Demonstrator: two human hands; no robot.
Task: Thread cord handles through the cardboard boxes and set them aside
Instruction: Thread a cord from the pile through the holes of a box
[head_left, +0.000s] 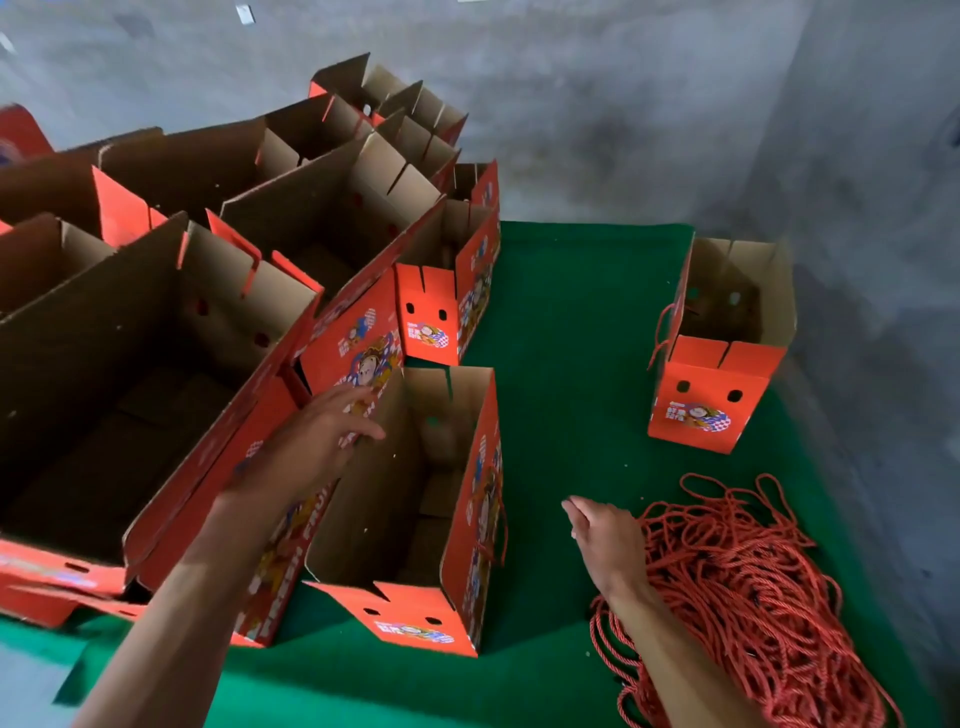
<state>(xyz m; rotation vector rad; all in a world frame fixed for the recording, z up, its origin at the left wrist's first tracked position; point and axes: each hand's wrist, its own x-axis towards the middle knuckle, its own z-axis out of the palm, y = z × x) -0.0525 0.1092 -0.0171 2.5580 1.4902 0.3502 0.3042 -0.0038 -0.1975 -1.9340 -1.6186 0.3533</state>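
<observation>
The left hand (322, 441) lies with relaxed fingers on the rim of an open orange box (415, 519) standing on the green mat (571, 338), holding nothing firmly that I can tell. The right hand (605, 540) hangs loosely open, empty, at the edge of a heap of red cords (737, 587) on the mat. Another box (719, 358) with a cord on its side stands well apart at the right, and more open boxes (234, 249) crowd the left.

Ahead of our right fingers (574, 512) we see bare green mat (571, 332); boxes (218, 270) crowd the left fingers (363, 428).
</observation>
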